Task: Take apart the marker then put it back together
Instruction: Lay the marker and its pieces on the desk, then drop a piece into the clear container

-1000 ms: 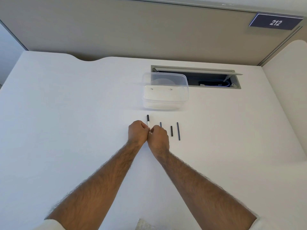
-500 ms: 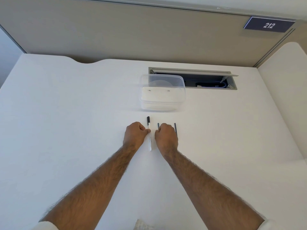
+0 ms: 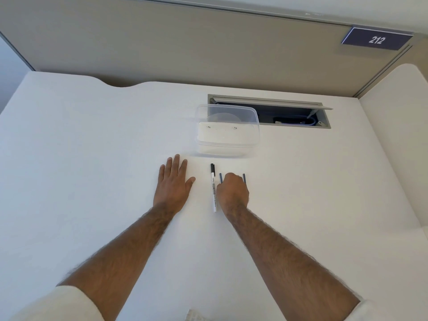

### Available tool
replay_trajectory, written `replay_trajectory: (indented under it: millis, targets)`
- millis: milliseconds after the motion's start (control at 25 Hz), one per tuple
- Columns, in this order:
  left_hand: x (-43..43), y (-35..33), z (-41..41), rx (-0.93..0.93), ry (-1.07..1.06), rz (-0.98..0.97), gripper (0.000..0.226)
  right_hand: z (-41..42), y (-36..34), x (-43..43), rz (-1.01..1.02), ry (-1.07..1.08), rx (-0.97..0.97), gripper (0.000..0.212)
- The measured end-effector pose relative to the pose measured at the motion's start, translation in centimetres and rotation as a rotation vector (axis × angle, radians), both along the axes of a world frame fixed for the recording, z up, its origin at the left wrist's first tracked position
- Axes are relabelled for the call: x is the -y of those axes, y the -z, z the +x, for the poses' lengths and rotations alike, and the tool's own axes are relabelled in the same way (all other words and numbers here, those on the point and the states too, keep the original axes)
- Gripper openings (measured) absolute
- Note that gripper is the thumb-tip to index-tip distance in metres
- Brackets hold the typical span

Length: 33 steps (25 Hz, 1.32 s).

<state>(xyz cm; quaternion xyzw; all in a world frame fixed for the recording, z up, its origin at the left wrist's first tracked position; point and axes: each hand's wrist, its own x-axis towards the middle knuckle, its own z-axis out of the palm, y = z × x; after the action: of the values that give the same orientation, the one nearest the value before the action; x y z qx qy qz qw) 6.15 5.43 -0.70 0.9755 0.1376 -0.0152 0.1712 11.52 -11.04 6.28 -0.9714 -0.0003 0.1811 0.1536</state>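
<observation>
Item list, L to R: your left hand (image 3: 174,181) lies flat on the white matte desk (image 3: 92,158), fingers spread, holding nothing; just R of it the marker body (image 3: 213,188), a thin white printed barrel w/ black end pointing away, lies loose on the desk beside your right hand (image 3: 232,191). That hand is curled knuckles-up over the dark loose parts (image 3: 244,178); can't tell what it grips, if anything. Judged: all pcs v. light, stiff, smooth plastic, round so prone to roll; pinch barrel mid-length, small bits by their ends.
</observation>
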Motion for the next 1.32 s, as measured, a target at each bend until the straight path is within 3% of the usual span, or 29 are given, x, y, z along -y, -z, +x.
replay_trajectory:
  millis: [200,320,400,680,960,1320]
  targets:
    - [-0.3,1.0,0.1,-0.052,0.025,0.081,0.075,0.1,0.0,-0.4,0.023,0.028,-0.021,0.026]
    - [-0.4,1.0,0.1,-0.069,0.019,0.105,0.078,0.5,-0.3,-0.6,0.040,0.023,-0.012,0.016]
    - [-0.3,1.0,0.1,-0.061,0.020,0.103,0.079,1.0,-1.4,-0.3,0.014,-0.040,0.058,0.007]
    - [-0.3,1.3,0.1,-0.048,0.022,0.102,0.078,10.2,-7.1,-0.3,-0.073,-0.390,0.423,0.017]
    - [-0.4,1.4,0.1,-0.036,0.026,0.115,0.076,18.3,-5.9,-2.0,-0.295,-0.738,0.303,0.012]
    - [-0.4,1.5,0.1,-0.027,0.021,0.111,0.074,20.4,-2.5,-3.3,-0.452,-0.858,0.243,0.021]
